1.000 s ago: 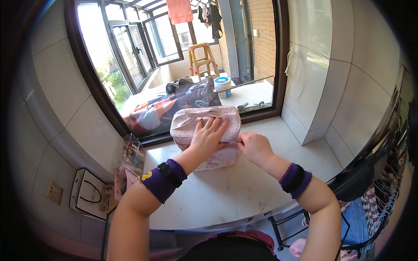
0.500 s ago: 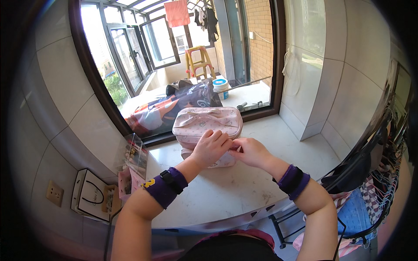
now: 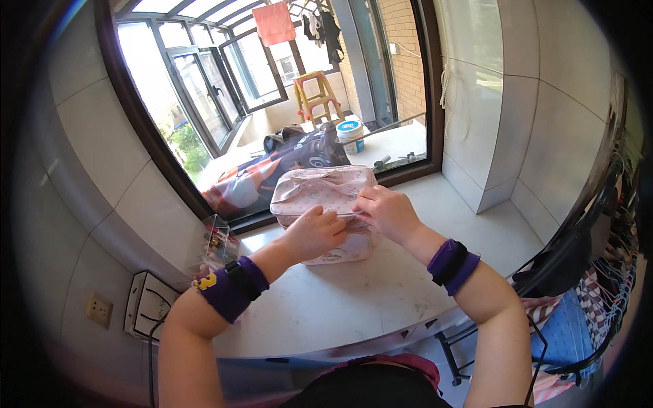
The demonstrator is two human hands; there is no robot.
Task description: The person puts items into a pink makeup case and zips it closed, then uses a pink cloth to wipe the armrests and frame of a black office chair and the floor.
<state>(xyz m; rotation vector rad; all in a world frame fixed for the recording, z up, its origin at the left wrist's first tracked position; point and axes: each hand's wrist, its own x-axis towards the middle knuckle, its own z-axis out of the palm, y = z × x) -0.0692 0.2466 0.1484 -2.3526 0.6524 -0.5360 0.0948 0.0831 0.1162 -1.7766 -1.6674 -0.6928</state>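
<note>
A pale pink cosmetic bag (image 3: 320,187) with a small print and a top handle stands on the white marble-look countertop, close to the window. My left hand (image 3: 314,232) is closed, its fingers curled against the front of the bag just below the lid seam. At the right front corner, my right hand (image 3: 386,212) pinches the bag's zipper edge; the zipper pull itself is hidden by the fingers. The lid looks closed along the part I can see. Purple bands with black straps wrap both forearms.
A clear organizer box (image 3: 219,241) with small items stands left of the bag, and a white paper bag (image 3: 144,306) is against the left wall. Clothes on hangers (image 3: 598,306) crowd the right side. Behind the glass are a yellow step stool (image 3: 317,98) and a white bucket (image 3: 350,136).
My right hand has shifted right and up along the bag's front edge. My left hand has moved a little left and down, and the two hands are farther apart.
</note>
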